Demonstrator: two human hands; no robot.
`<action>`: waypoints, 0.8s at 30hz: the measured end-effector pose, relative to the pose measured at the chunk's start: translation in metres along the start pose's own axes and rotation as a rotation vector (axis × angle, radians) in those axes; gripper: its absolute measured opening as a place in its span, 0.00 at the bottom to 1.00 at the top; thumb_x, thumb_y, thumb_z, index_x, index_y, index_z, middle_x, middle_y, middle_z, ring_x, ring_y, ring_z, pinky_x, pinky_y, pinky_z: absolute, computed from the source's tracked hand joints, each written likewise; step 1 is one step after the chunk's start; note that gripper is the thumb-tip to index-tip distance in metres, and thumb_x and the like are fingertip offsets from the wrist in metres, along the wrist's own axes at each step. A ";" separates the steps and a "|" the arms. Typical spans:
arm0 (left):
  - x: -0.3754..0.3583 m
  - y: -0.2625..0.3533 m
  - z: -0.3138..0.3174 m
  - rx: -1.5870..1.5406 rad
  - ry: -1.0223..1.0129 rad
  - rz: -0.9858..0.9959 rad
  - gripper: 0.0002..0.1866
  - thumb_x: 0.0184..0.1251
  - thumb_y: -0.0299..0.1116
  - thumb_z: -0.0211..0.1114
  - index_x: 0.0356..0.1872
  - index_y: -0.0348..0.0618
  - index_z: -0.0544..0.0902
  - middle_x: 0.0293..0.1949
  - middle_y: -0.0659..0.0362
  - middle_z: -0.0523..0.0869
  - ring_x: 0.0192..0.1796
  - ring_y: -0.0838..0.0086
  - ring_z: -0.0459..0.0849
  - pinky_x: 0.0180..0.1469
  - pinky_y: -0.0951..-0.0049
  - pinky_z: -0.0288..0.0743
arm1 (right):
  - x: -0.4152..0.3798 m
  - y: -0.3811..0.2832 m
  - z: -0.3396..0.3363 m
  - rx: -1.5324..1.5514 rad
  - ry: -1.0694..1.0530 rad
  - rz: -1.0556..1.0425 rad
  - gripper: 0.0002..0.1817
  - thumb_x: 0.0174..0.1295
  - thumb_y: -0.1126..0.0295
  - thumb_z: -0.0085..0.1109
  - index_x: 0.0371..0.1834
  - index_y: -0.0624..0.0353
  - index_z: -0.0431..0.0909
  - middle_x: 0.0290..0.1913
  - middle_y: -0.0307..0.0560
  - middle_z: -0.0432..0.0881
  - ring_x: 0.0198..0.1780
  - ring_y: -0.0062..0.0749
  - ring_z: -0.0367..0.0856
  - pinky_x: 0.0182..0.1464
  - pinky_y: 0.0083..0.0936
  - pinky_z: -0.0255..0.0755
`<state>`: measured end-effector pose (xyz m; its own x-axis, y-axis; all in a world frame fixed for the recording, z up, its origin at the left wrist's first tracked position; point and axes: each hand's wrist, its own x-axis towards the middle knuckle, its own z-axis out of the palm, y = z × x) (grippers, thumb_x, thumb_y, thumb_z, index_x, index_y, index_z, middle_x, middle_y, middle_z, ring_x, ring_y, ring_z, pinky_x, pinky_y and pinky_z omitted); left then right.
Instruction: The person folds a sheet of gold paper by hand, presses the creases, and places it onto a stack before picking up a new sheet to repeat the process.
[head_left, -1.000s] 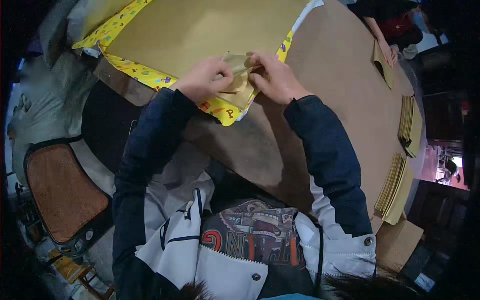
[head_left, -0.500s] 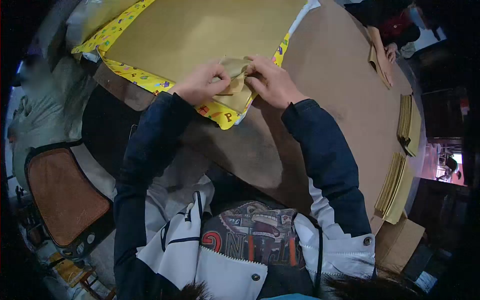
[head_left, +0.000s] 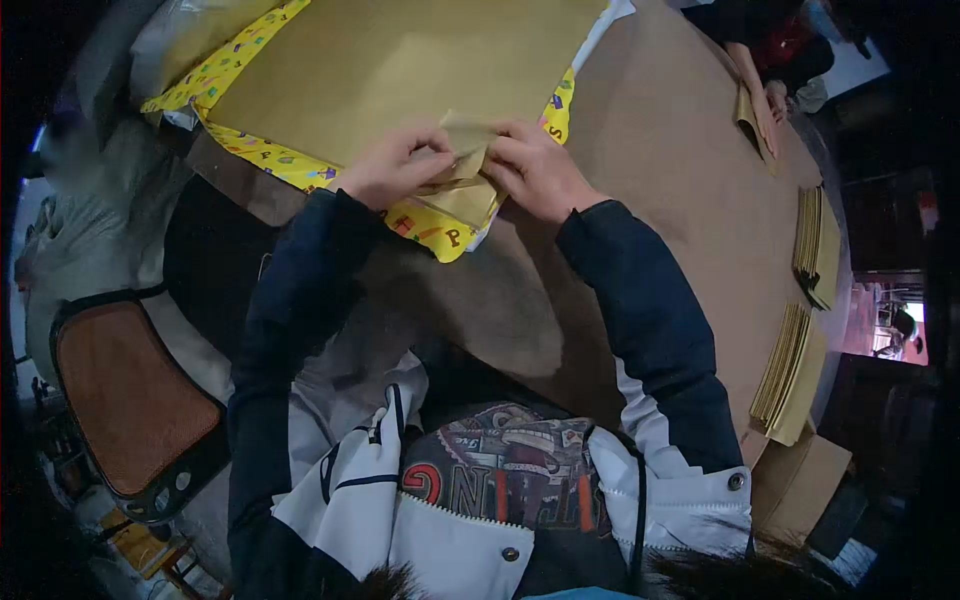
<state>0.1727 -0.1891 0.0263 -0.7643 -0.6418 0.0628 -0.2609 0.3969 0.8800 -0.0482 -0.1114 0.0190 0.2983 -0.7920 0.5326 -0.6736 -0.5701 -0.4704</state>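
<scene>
My left hand [head_left: 394, 168] and my right hand [head_left: 541, 172] work close together over the near corner of a large brown kraft paper stack [head_left: 400, 70]. Between them is a small folded piece of kraft paper [head_left: 466, 130], pinched from both sides by bent fingers. Its lower folds are partly covered by the fingertips. Yellow printed wrapping paper [head_left: 265, 152] with colourful pictures and letters shows beneath the brown stack, along its left and near edges.
Folded kraft bundles [head_left: 785, 375] stand along the table's [head_left: 640, 270] right edge. At the far right, another person's hands [head_left: 765, 115] rest by a folded brown sheet [head_left: 746, 120]. A brown mesh chair [head_left: 130, 390] is at left; a cardboard box [head_left: 805, 490] sits lower right.
My right hand has shifted slightly down and left, and the held kraft piece now looks flatter and more folded. The other person's hands have moved slightly on their brown sheet.
</scene>
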 end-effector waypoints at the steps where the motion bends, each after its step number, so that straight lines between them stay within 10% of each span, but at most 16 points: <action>1: -0.002 0.002 0.000 -0.133 0.017 -0.081 0.08 0.67 0.34 0.60 0.39 0.40 0.80 0.36 0.61 0.82 0.40 0.74 0.80 0.42 0.73 0.74 | 0.001 -0.001 -0.001 -0.023 0.008 -0.011 0.06 0.53 0.71 0.62 0.33 0.59 0.79 0.43 0.51 0.79 0.46 0.51 0.77 0.49 0.40 0.72; 6: -0.014 0.009 -0.007 -0.722 0.040 -0.056 0.28 0.68 0.33 0.60 0.67 0.40 0.62 0.54 0.58 0.74 0.54 0.76 0.75 0.60 0.77 0.67 | 0.004 -0.006 -0.009 -0.079 0.001 -0.030 0.07 0.56 0.72 0.63 0.34 0.61 0.77 0.46 0.50 0.78 0.49 0.49 0.76 0.51 0.37 0.72; 11: -0.019 0.007 -0.008 -0.667 -0.049 -0.077 0.37 0.57 0.37 0.72 0.65 0.36 0.64 0.52 0.58 0.76 0.52 0.73 0.77 0.54 0.76 0.73 | 0.012 -0.008 -0.013 -0.084 0.047 -0.064 0.06 0.54 0.73 0.63 0.32 0.61 0.76 0.44 0.50 0.79 0.48 0.48 0.76 0.50 0.37 0.72; 14: -0.018 0.012 -0.001 -0.115 -0.029 -0.032 0.25 0.55 0.32 0.72 0.53 0.36 0.75 0.43 0.58 0.83 0.44 0.71 0.81 0.47 0.71 0.76 | 0.014 -0.006 -0.009 -0.084 0.057 -0.101 0.07 0.53 0.74 0.63 0.32 0.62 0.75 0.41 0.50 0.79 0.46 0.49 0.77 0.49 0.37 0.73; 21: -0.010 0.020 0.031 0.232 0.395 0.237 0.10 0.61 0.31 0.65 0.41 0.37 0.82 0.33 0.49 0.84 0.35 0.59 0.82 0.40 0.68 0.76 | 0.011 -0.014 -0.010 -0.191 0.145 -0.098 0.09 0.51 0.74 0.65 0.34 0.60 0.77 0.43 0.52 0.79 0.49 0.47 0.76 0.53 0.37 0.70; 24: -0.010 0.024 0.034 0.127 0.521 0.219 0.08 0.64 0.29 0.63 0.41 0.37 0.84 0.29 0.53 0.85 0.31 0.70 0.82 0.36 0.72 0.75 | 0.005 -0.012 -0.017 -0.275 0.289 -0.097 0.11 0.54 0.71 0.63 0.40 0.59 0.77 0.47 0.54 0.78 0.54 0.48 0.74 0.56 0.38 0.69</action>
<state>0.1545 -0.1511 0.0305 -0.4255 -0.7617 0.4886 -0.2231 0.6115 0.7591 -0.0502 -0.1047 0.0387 0.1933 -0.6211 0.7595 -0.8192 -0.5282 -0.2235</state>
